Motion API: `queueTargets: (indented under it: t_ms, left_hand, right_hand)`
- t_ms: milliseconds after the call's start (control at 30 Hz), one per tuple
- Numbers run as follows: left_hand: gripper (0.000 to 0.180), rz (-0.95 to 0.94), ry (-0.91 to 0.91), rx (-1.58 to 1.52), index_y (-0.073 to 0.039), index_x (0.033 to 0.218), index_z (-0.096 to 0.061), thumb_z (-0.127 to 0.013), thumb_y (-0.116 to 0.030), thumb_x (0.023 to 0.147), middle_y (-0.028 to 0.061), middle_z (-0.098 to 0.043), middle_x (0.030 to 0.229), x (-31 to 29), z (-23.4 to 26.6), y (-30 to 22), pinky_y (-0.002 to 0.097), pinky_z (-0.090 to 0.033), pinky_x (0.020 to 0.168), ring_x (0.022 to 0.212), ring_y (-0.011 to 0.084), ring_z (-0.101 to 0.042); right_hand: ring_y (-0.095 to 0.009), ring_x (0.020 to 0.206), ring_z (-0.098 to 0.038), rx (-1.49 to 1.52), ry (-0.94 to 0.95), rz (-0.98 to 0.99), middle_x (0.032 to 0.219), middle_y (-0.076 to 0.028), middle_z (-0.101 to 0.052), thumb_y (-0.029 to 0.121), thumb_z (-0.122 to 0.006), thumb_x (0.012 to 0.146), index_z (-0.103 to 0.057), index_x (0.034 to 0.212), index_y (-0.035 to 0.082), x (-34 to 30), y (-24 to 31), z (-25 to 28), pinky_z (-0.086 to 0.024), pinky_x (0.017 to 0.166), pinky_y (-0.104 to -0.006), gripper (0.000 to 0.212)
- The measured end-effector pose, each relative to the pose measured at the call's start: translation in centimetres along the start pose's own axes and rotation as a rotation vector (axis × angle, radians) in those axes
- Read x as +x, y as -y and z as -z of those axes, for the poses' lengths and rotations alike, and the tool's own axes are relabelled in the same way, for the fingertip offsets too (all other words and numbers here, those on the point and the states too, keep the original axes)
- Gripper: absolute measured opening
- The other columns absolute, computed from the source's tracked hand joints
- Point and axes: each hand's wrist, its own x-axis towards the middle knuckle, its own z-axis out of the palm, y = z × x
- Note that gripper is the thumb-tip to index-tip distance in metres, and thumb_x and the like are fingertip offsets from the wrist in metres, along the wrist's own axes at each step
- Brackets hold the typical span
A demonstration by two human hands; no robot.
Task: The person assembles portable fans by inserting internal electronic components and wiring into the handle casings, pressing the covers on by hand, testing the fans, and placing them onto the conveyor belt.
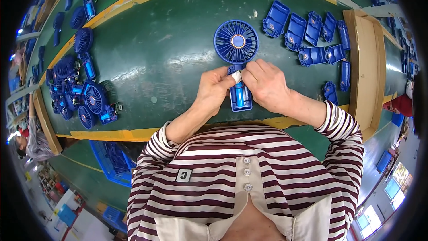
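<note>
The green workbench [169, 49] fills most of the view, with a yellow stripe along its far edge and another along the near edge in front of the person. A raised wooden tray edge [366, 62] bounds it on the right. The middle of the bench, between the two groups of parts, is bare green surface on both sides of the hands and beyond the fan.

On the left lies a heap of assembled blue fans [76, 93]; at least six round grilles can be counted, though some overlap and the true number cannot be told. At upper right sit about ten blue handle shells [312, 40], open side up, in a loose row and cluster near the tray.

One blue handheld fan [236, 44] lies flat at centre. Its long axis runs away from the person: the round grille is at the far end, and the open handle [240, 98] points back toward the person's chest, near the front stripe.

The left hand [214, 90] is curled against the left side of the handle, fingers pinched at its top. The right hand [265, 85] is closed likewise from the right, and between both fingertips sits a small white piece [236, 76] at the neck of the fan.
</note>
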Motion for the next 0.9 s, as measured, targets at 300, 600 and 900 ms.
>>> queueTargets:
  t_ms: [300, 600, 900]
  left_hand:
    - [0.029, 0.186, 0.111, -0.268, 0.002, 0.103, -0.054, -0.055, -0.022, 0.086, 0.0078, -0.061, 0.090, 0.6, 0.7, -2.3, 0.0290, -0.052, 0.067, 0.078, 0.0144, -0.062]
    - [0.019, 0.068, 0.064, -0.032, -0.001, 0.101, -0.059, -0.057, -0.009, 0.083, 0.0006, -0.061, 0.081, 1.0, 0.5, -0.9, 0.0198, -0.044, 0.057, 0.066, 0.0052, -0.055]
    - [0.018, -0.206, -0.050, -0.114, 0.001, 0.099, -0.059, -0.056, -0.006, 0.082, 0.0068, -0.064, 0.086, 0.8, 0.1, -2.4, 0.0212, -0.047, 0.060, 0.072, 0.0090, -0.059]
  right_hand:
    - [-0.023, 0.063, -0.049, 0.135, -0.027, -0.079, 0.070, -0.008, -0.043, 0.004, -0.059, 0.058, -0.049, 0.070, 0.004, 0.6, -0.1, 0.8, -0.043, 0.052, -0.0336, 0.016]
    - [-0.021, 0.068, -0.051, 0.075, 0.013, -0.082, 0.072, -0.007, -0.046, 0.008, -0.058, 0.059, -0.049, 0.067, 0.005, 0.5, -0.2, 0.7, -0.045, 0.055, -0.0324, 0.013]
    - [-0.037, 0.093, -0.054, 0.384, -0.240, -0.276, 0.107, -0.020, -0.053, -0.001, -0.056, 0.067, -0.049, 0.111, -0.003, -1.0, -0.2, 1.5, -0.046, 0.077, -0.0396, 0.045]
